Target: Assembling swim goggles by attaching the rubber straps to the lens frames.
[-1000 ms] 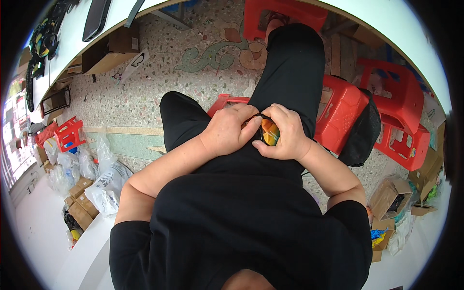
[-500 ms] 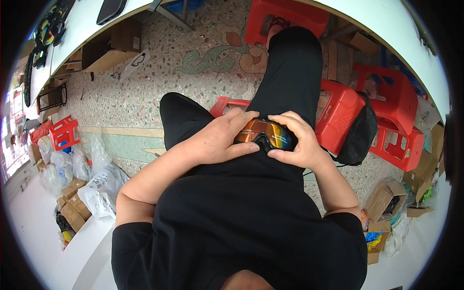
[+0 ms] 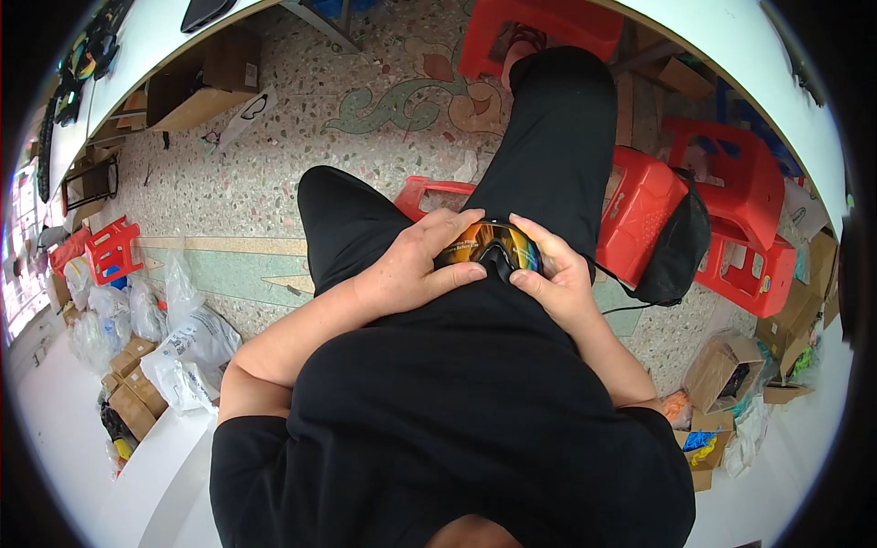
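A pair of goggles (image 3: 493,245) with an orange, mirror-like lens and a dark frame is held over my lap, its nose notch toward my belly. My left hand (image 3: 423,258) grips the left end, fingers along the top edge and thumb along the lower edge. At the other end my right hand (image 3: 554,268) is closed in the same way, its thumb beside the nose notch. Both ends of the goggles are partly hidden under my fingers.
Red plastic stools (image 3: 731,183) stand at my right, with a black bag (image 3: 674,247) against one. A white table (image 3: 155,55) curves ahead, bearing more goggles (image 3: 87,68). Plastic bags (image 3: 192,361) lie at left; open cartons (image 3: 726,370) sit at right.
My right hand has come slightly inward and its thumb has shifted on the frame. The goggles have tilted a little, altering the lens reflections. Both hands keep their hold.
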### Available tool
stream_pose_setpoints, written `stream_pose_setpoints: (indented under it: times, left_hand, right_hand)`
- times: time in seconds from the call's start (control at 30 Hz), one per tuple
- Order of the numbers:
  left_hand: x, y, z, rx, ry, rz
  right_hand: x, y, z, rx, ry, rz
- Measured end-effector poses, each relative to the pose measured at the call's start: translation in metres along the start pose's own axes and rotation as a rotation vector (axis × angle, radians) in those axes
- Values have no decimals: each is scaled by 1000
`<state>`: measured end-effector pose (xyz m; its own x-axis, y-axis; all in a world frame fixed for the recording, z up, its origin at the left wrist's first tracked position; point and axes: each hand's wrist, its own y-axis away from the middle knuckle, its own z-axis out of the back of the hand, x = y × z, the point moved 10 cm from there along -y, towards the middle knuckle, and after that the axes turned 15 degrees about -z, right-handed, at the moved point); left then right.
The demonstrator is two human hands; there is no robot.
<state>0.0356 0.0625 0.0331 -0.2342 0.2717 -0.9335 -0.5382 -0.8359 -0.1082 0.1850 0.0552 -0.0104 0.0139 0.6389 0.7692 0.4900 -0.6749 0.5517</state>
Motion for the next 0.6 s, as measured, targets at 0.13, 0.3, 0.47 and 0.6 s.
stream_pose_setpoints:
  times: [0.13,0.3,0.47,0.6]
  left_hand:
    - [-5,-2,5,-104,-56,-58]
    - [-19,-15,11,-238,-290,-103]
    - [-22,-20,12,-343,-424,-123]
    - [-21,-19,9,-378,-444,-179]
  right_hand:
    - [6,-3,-3,-51,17,51]
    - [39,4,-4,-327,446,395]
    - [51,3,-4,-464,515,467]
    - [44,-1,1,-490,496,451]
